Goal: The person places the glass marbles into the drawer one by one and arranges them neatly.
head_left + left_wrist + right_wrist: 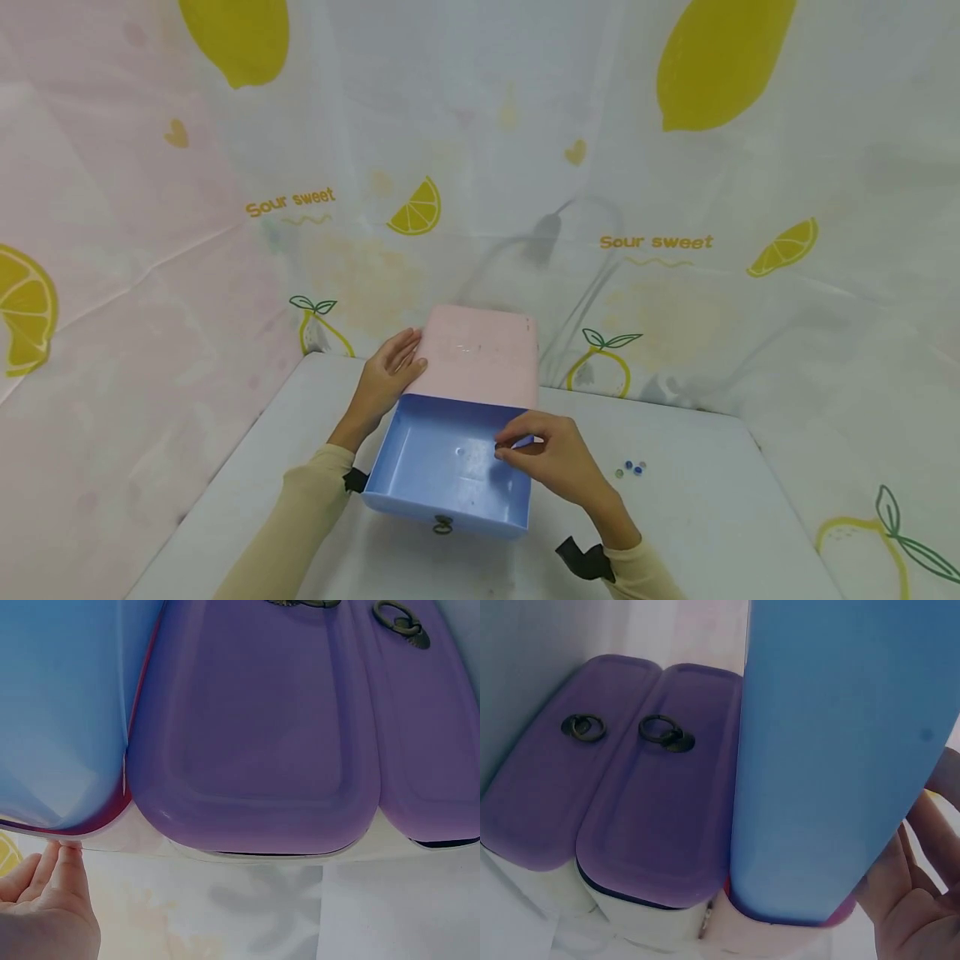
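Note:
A small drawer cabinet with a pink top (476, 354) stands on the white table, its blue drawer (431, 450) pulled far out toward me. Against the cabinet's left side rests my left hand (386, 375), fingers fairly straight and thumb near the top edge. In the left wrist view the fingertips (69, 847) touch the cabinet's side by the drawer. My right hand (555, 458) is over the drawer's right rim, its thumb and fingertips pinching what looks like a small dark marble (497, 447), mostly hidden. The right wrist view hides those fingertips behind the blue drawer (832, 765).
Several small marbles (637, 471), blue and clear, lie on the table (690, 517) right of the cabinet. Two purple drawers (255, 727) with ring pulls sit closed below the blue one. A ring pull (442, 525) hangs on the blue drawer's front. Lemon-printed cloth (480, 150) stands behind.

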